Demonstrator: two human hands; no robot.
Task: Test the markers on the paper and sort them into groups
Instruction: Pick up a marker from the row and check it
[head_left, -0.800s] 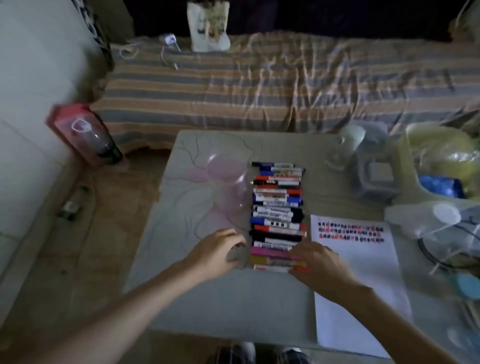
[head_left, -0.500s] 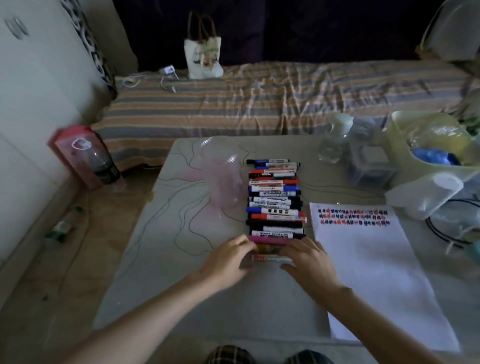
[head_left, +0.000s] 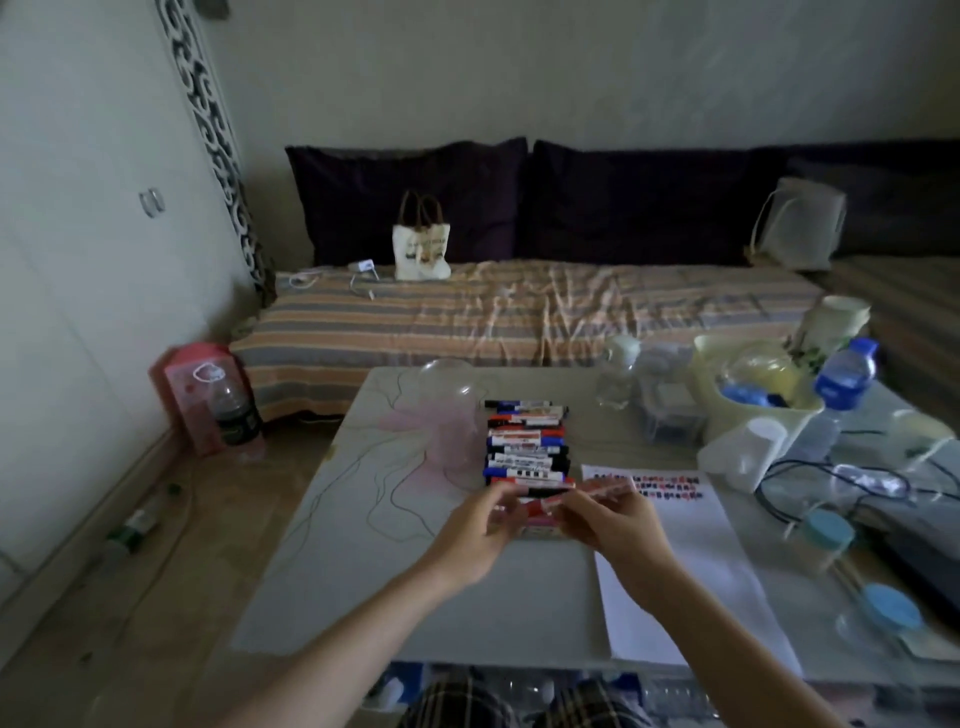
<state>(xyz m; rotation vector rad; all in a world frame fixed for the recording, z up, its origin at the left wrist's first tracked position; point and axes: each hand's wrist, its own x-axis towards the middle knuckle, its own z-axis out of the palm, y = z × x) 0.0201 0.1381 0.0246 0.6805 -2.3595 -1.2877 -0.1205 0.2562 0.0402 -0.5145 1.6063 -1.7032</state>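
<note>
Since last look: both hands came up off the table with one red marker (head_left: 566, 496) between them; before, they were flat down at the near end of the row.
Marker: lower middle of frame, lifted just above the near end of the marker row (head_left: 524, 441), blurry, so can't tell if the cap is off yet.
Left hand (head_left: 480, 530): fingers curled, pinching the marker's left end.
Right hand (head_left: 613, 519): fingers curled round the right part of the barrel.
Paper (head_left: 691, 561): right of the row, test scribbles along its top edge, lots of blank space below.
Doing it well: imo pull the cap straight off, keep hold of it, scribble just under the existing marks, recap.
Watch out: clear cup (head_left: 451, 410) sits touching the row's left side, easy to knock.
</note>
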